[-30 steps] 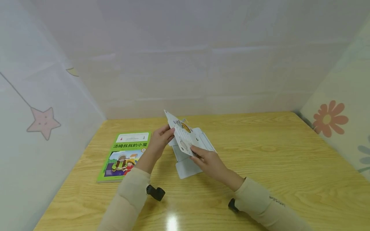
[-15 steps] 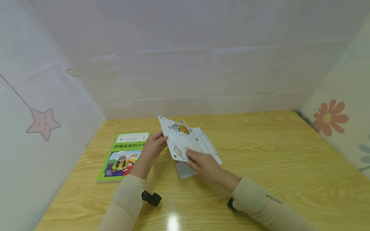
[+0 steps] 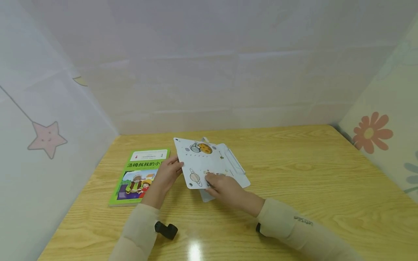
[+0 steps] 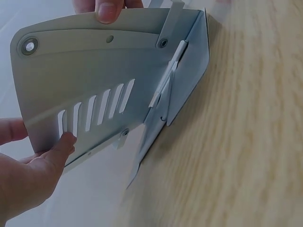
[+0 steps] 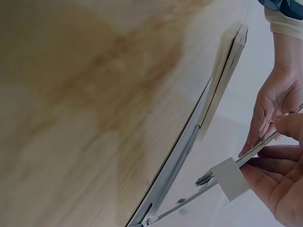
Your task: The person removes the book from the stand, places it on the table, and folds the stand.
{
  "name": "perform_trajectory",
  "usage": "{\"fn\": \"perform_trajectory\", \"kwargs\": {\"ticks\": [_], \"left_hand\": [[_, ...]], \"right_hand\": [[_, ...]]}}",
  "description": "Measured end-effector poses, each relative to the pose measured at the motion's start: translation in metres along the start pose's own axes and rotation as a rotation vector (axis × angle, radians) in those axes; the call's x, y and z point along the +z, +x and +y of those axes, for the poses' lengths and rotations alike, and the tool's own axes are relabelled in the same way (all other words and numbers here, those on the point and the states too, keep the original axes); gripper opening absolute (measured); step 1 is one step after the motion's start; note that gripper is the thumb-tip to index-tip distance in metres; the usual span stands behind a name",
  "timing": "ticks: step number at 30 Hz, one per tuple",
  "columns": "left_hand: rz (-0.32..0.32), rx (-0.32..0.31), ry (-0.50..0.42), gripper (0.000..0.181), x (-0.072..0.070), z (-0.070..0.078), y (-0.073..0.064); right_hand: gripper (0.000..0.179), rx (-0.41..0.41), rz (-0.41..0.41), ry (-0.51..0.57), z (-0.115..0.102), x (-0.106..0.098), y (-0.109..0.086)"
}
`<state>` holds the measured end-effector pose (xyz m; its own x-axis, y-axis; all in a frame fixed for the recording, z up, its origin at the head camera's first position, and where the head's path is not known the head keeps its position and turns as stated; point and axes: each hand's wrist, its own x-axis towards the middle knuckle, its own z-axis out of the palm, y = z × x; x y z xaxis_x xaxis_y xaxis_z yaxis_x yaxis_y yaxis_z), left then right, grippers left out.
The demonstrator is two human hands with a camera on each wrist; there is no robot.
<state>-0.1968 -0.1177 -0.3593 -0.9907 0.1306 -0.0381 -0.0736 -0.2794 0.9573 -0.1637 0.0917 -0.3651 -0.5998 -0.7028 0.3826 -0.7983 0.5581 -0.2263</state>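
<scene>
A white metal book stand [image 3: 204,165] stands partly unfolded in the middle of the table, its panel printed with planets and an astronaut. My left hand [image 3: 167,174] pinches the panel's left edge; in the left wrist view, fingers [image 4: 61,146] lie on its slotted grey back. My right hand [image 3: 225,188] grips the near edge, with the panel between thumb and fingers in the right wrist view. The panel tilts up over the base plate [image 3: 243,178], which rests on the table. A bent metal clip [image 5: 230,178] sticks out close to the right hand's fingers.
A green-edged picture book [image 3: 138,185] with Chinese title lies flat left of the stand, its right side partly behind the left hand. The wooden table [image 3: 310,174] meets a pale wall cloth at the back and both sides.
The panel has swung down and to the left, so its printed face now shows more fully. Both hands moved left and slightly toward the person with it, keeping their hold.
</scene>
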Motion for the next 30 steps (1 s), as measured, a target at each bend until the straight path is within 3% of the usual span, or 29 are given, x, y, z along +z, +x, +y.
{"fn": "perform_trajectory", "kwargs": {"ticks": [14, 30], "left_hand": [[0.087, -0.064, 0.002, 0.046, -0.011, -0.015, -0.004], [0.167, -0.129, -0.056, 0.049, -0.015, -0.022, -0.005]], "right_hand": [[0.031, 0.070, -0.194, -0.096, -0.009, 0.005, 0.006], [0.031, 0.003, -0.236, -0.248, -0.011, 0.014, 0.011]]}}
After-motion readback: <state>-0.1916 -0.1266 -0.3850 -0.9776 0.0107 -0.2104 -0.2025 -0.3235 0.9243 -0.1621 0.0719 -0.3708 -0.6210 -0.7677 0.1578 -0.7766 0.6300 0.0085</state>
